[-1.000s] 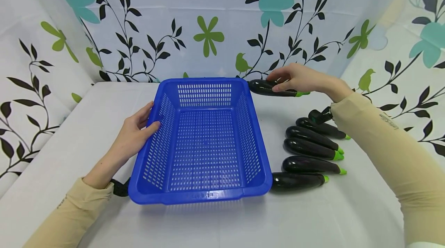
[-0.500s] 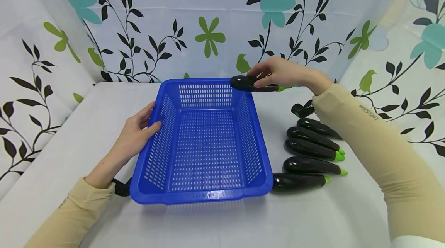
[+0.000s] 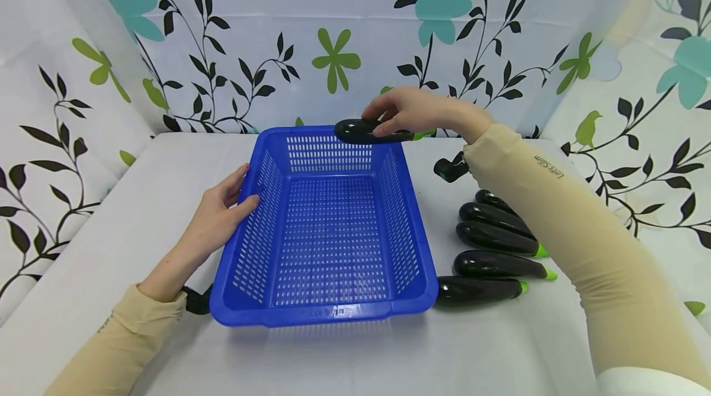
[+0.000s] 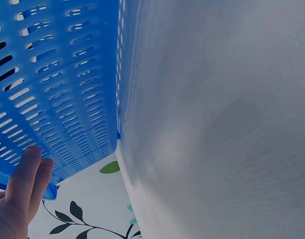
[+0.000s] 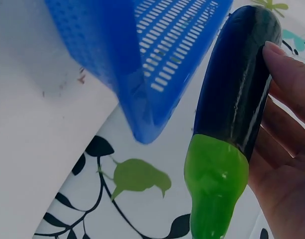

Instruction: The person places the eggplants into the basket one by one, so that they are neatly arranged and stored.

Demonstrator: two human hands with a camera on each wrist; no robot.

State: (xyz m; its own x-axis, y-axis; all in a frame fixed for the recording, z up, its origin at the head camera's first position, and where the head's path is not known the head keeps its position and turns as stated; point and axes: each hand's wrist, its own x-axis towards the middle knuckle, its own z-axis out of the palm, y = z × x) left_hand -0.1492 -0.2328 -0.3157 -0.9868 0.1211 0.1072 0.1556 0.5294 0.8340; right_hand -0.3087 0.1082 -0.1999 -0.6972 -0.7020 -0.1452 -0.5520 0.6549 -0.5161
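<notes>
Moved left: right hand (image 3: 413, 111) pinching eggplant (image 3: 366, 131) over basket (image 3: 328, 316) rim; left hand (image 3: 219, 214) flat on basket's side.

The blue basket (image 3: 328, 229) stands open-topped in the middle of the worktop (image 3: 139, 198), its floor bare and reachable from above. The right hand (image 3: 416, 109) and its eggplant (image 3: 369, 131) hang over the far rim. The left hand (image 3: 219, 211) blocks the left wall. A row of eggplants (image 3: 491, 260) crowds the right side, the nearest touching the basket's corner. The worktop in front lies free.
</notes>
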